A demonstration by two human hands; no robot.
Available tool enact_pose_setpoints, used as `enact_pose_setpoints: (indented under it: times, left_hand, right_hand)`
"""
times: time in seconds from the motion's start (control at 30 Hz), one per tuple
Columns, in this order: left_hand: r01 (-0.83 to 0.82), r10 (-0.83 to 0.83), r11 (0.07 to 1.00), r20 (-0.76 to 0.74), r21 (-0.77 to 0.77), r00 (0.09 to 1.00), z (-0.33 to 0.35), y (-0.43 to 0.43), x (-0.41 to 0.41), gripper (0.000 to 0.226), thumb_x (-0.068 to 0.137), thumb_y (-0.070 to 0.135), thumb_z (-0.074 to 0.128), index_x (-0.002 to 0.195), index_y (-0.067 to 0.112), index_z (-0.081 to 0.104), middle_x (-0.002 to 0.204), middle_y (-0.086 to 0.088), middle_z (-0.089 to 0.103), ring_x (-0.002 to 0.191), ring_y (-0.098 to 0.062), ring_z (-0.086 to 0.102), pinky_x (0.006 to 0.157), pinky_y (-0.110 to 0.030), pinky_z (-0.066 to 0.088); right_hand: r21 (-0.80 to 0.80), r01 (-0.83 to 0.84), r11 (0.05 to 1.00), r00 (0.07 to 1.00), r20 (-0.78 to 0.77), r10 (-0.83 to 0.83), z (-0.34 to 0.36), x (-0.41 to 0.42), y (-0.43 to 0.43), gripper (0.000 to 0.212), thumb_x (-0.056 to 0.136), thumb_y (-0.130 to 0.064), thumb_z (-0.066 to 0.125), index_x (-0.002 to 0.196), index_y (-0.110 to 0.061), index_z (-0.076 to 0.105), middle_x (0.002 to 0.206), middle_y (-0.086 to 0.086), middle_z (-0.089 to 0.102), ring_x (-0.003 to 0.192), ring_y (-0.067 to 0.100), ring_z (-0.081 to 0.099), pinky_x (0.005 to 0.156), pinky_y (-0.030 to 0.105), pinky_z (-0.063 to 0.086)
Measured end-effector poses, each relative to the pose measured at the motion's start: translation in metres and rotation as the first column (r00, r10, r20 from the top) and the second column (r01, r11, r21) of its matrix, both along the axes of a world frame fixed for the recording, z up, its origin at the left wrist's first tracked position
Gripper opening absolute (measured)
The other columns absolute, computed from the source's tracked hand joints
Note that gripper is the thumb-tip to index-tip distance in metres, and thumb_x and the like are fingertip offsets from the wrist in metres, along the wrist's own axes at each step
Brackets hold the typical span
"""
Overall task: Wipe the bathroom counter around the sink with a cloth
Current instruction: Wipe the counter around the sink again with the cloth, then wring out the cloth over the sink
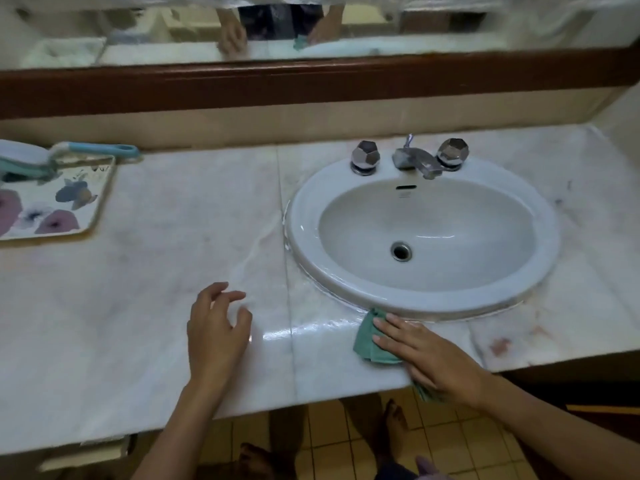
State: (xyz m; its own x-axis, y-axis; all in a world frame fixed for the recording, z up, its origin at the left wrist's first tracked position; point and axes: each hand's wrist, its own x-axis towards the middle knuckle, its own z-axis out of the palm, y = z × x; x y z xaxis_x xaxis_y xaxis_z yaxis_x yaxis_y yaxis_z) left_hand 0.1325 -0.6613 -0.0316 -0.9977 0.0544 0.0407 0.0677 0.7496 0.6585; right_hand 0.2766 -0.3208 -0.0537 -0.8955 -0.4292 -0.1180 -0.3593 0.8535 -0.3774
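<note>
Your right hand [427,355] presses flat, fingers straight, on the green cloth [369,341] at the sink [304,216] rim; your left hand [216,327] hovers over the counter [138,289], fingers loosely spread.

Green cloth [369,341] mostly hidden under right hand [429,355]; a scrap shows past the desk [138,306] edge below the wrist. Floral tray [100,188] cut by left frame edge. Reflection in mirror [450,26] blurred, top cut off. Print under sink [304,216] overflow unreadable.
</note>
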Motion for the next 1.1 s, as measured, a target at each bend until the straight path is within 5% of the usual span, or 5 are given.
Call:
enact_pose_setpoints:
  times: [0.27,0.43,0.5,0.73,1.1]
  left_hand:
    - [0.125,-0.12,0.991,-0.108,0.048,0.987,0.021,0.139,0.084,0.023,0.084,0.023,0.055,0.102,0.023,0.069,0.121,0.012,0.055,0.114,-0.008,0.052,0.087,-0.033,0.049]
    - [0.416,-0.433,0.902,-0.262,-0.118,0.863,0.049,0.213,0.101,0.044,0.082,0.028,0.056,0.124,0.017,0.06,0.138,0.0,0.052,0.125,-0.017,0.05,0.1,-0.035,0.046]
    - [0.539,-0.613,0.789,-0.313,-0.295,0.726,0.061,0.234,0.093,0.06,0.079,0.029,0.062,0.136,0.016,0.049,0.151,-0.007,0.04,0.137,-0.025,0.041,0.105,-0.038,0.041]
    - [0.478,-0.817,0.576,-0.437,-0.664,0.377,0.099,0.28,0.019,0.073,0.076,0.027,0.071,0.139,0.012,0.039,0.149,-0.01,0.045,0.137,-0.03,0.042,0.093,-0.043,0.041]
    - [0.399,-0.928,0.369,-0.312,-0.84,0.202,0.185,0.295,-0.059,0.007,0.073,0.012,0.06,0.072,0.006,0.057,0.06,-0.011,0.055,0.042,-0.031,0.054,0.037,-0.026,0.035]
  right_hand:
    - [-0.471,0.427,0.772,0.887,0.384,-0.256,0.072,0.017,0.101,0.051,0.094,-0.023,0.041,0.13,-0.059,0.045,0.132,-0.031,0.052,0.119,-0.012,0.048,0.101,0.017,0.039]
    - [-0.355,0.891,-0.282,0.417,0.887,0.201,0.104,-0.004,0.126,0.036,0.094,-0.023,0.048,0.128,-0.017,0.06,0.127,0.015,0.063,0.112,0.03,0.063,0.092,0.058,0.049]
    - [-0.213,0.878,-0.428,0.417,0.78,0.467,0.111,-0.015,0.132,0.046,0.092,-0.029,0.046,0.132,-0.008,0.053,0.131,0.021,0.057,0.117,0.043,0.055,0.091,0.063,0.048]
    - [-0.437,0.899,-0.025,0.352,0.689,0.633,0.155,-0.068,0.124,0.022,0.082,-0.013,0.042,0.093,-0.016,0.061,0.083,0.004,0.054,0.075,0.02,0.048,0.049,0.021,0.036]
    - [-0.288,0.655,0.698,0.578,0.786,-0.218,0.229,-0.127,0.108,0.026,0.078,-0.007,0.074,0.086,-0.005,0.049,0.051,0.007,0.052,0.041,0.02,0.048,0.04,0.023,0.042]
